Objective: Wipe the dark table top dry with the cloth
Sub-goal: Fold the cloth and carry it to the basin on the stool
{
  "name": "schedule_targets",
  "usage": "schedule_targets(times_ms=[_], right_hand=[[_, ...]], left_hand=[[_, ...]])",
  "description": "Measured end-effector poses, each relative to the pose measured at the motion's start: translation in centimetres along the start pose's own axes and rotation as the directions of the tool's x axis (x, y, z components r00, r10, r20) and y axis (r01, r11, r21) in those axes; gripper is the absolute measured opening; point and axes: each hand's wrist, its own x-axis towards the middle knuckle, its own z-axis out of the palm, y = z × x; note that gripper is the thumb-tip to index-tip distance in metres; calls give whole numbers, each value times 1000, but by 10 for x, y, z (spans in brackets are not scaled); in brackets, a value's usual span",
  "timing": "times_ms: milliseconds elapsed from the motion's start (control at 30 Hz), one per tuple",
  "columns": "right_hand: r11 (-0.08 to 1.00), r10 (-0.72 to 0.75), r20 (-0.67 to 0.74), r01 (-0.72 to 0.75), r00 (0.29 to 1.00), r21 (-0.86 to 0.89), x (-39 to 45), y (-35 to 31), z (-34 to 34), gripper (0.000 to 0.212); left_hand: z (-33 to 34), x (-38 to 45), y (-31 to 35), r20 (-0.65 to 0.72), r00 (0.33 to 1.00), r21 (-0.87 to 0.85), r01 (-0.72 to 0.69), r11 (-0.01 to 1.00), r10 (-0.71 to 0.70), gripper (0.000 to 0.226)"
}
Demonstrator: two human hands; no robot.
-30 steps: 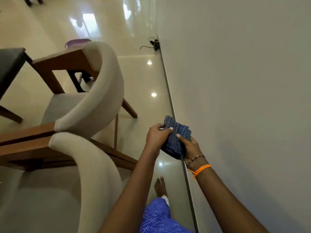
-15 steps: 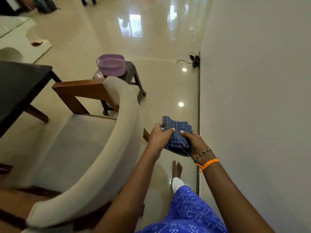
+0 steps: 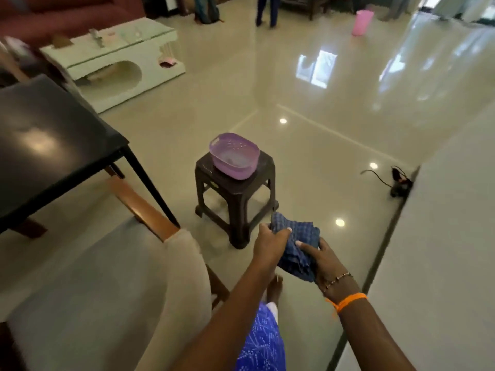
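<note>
A folded blue checked cloth point(image 3: 294, 245) hangs in front of me, held between both hands. My left hand point(image 3: 269, 243) grips its left edge with the thumb on top. My right hand point(image 3: 325, 261) holds it from below and the right; that wrist carries a bead bracelet and an orange thread. The dark table top point(image 3: 45, 145) lies at the left, glossy, with a light reflection on it. Both hands are well to the right of the table and apart from it.
A cushioned wooden chair point(image 3: 112, 285) stands between me and the table. A purple basin point(image 3: 235, 155) sits on a dark plastic stool point(image 3: 235, 199) ahead. A white wall point(image 3: 442, 263) runs along the right. A white low table point(image 3: 117, 57) and a person's legs point(image 3: 265, 9) are farther back.
The view has swung up and to the left, away from the wall, bringing the stool, basin and dark table into sight. Both hands have kept hold of the cloth.
</note>
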Motion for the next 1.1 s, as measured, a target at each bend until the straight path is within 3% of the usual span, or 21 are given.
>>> schedule_targets(times_ms=[133,267,333,533,633,700,867,967,1100], right_hand=[[987,47,35,-41,998,-158,104,-60,8,43],[947,53,116,-13,992,-322,196,-132,16,34],[940,37,143,14,989,-341,236,-169,18,36],[946,89,234,-8,968,-324,355,-255,22,35],[944,157,243,-74,957,-321,423,-298,32,32],[917,196,252,-86,948,-390,462,-331,37,32],[828,292,290,-89,911,-554,543,-400,53,30],[769,380,314,-108,870,-630,585,-420,76,22],[694,459,387,-52,800,-718,631,-432,124,28]], left_hand=[[21,94,37,-83,995,-58,44,997,-49,46],[36,177,89,-98,975,-247,171,954,-200,32],[48,210,122,-92,978,-268,157,950,-188,29],[87,313,197,-120,974,-292,151,944,-193,48],[104,372,230,-174,960,-357,147,922,-220,31],[121,409,256,-224,937,-417,158,895,-270,21],[147,488,306,-268,905,-470,175,865,-329,32],[141,519,327,-312,878,-528,157,835,-362,35],[113,560,346,-350,838,-680,81,728,-419,35]])
